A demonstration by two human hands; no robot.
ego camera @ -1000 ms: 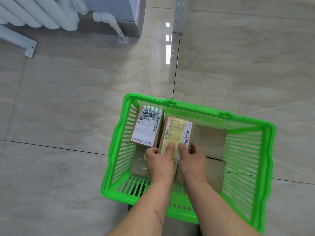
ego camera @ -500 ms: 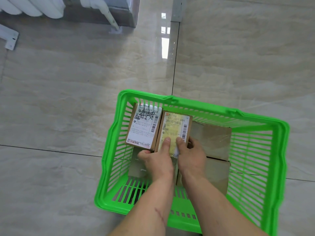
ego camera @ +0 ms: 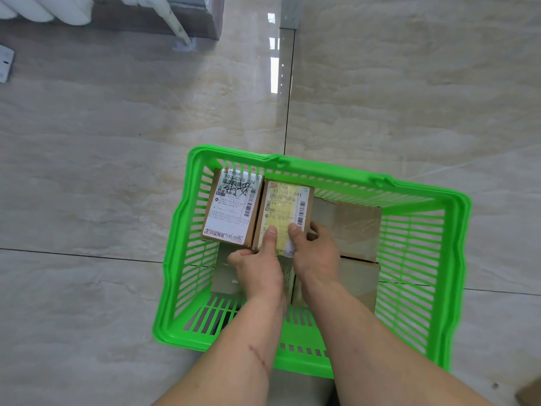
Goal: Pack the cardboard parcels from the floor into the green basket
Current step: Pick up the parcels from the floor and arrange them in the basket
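Cardboard parcel (ego camera: 282,219) going down in the basket (ego camera: 456,259), top layer.
Both our hands, left (ego camera: 257,268) and right (ego camera: 317,253), clamp its near end; we'd slide it snug against the labelled box (ego camera: 231,208), then let go flat.

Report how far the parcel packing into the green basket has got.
Done: the white-label parcel and plain parcels already sit in the green basket. In hand: left hand and right hand seat the yellow-label parcel beside it. Left: possibly one cardboard corner at bottom right; no other parcels visible.
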